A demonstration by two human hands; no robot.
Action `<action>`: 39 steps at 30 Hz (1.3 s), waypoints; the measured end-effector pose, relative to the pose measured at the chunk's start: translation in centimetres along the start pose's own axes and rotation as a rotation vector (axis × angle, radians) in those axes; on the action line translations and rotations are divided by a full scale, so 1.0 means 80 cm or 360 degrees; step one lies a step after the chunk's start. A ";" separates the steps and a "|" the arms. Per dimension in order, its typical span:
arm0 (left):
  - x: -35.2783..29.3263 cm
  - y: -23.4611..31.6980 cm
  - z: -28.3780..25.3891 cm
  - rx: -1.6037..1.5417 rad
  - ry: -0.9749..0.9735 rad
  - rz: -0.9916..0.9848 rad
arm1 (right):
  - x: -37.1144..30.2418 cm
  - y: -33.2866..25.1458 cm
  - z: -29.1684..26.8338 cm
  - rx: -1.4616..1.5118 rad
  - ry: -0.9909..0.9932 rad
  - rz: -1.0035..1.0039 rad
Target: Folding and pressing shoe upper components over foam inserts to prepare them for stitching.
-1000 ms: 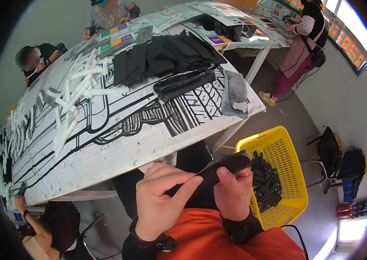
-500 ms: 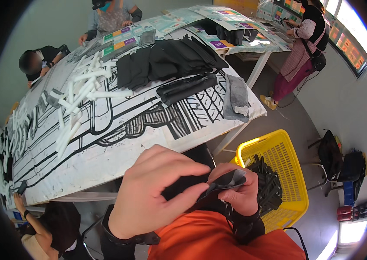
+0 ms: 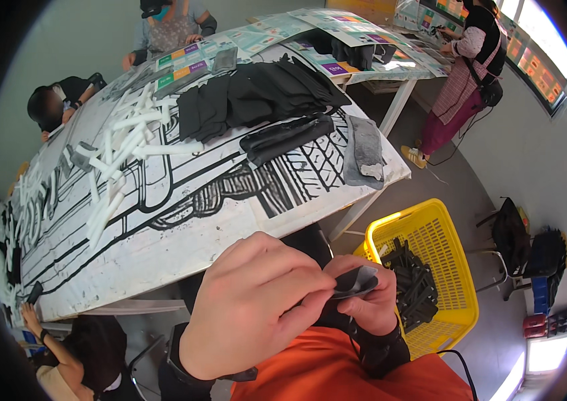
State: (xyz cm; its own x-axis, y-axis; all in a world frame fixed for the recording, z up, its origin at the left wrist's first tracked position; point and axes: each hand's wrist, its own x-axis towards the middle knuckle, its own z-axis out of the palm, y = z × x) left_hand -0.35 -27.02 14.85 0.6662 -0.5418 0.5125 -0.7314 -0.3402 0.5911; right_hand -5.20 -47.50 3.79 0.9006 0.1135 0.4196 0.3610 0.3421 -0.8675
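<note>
My right hand (image 3: 374, 311) grips a small dark fabric piece (image 3: 357, 282), its thumb pressing the near side. The piece has a lighter grey face and gapes a little at the top, like a pouch or sleeve. My left hand (image 3: 257, 304) is closed in a pinch at the left edge of this piece; the thumb and index fingertips meet there. Whether a fold of the fabric is between those fingertips is hard to see. Both hands are above my orange-clad lap, in front of the table's near edge.
A white table (image 3: 230, 244) with black line drawings bears a stack of black fabric pieces (image 3: 250, 97), white rolls (image 3: 126, 137) and a grey pad (image 3: 364, 150). At my right stands a yellow basket (image 3: 454, 281) with black strips (image 3: 414, 284). Several people work around the table.
My left hand has moved right and its spread thumb and fingers have closed to a pinch at the fabric piece. The right hand keeps its hold, nearly unmoved.
</note>
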 end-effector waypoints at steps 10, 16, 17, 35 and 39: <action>-0.010 -0.029 0.022 -0.1621 -0.0293 -0.1375 | -0.007 -0.011 0.005 0.0046 0.0069 0.0176; -0.004 -0.033 0.028 -0.1713 -0.0238 -0.1289 | 0.001 -0.021 0.010 0.0315 0.0375 0.0235; -0.003 -0.034 0.027 -0.1713 -0.0239 -0.1290 | 0.002 -0.019 0.008 0.0310 0.0320 0.0194; -0.050 -0.026 0.073 -0.1183 0.0253 -0.1021 | 0.014 -0.021 0.011 0.0503 0.0615 0.0340; -0.051 -0.030 0.074 -0.1164 0.0248 -0.0974 | 0.015 -0.019 0.016 0.0461 0.0690 0.0340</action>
State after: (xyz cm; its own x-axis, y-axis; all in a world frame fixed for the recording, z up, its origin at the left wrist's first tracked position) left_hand -2.17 -28.57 7.67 0.9522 -0.3038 0.0329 -0.0149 0.0614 0.9980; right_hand -4.98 -46.72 5.96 0.9855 -0.1644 0.0414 0.1336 0.6026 -0.7868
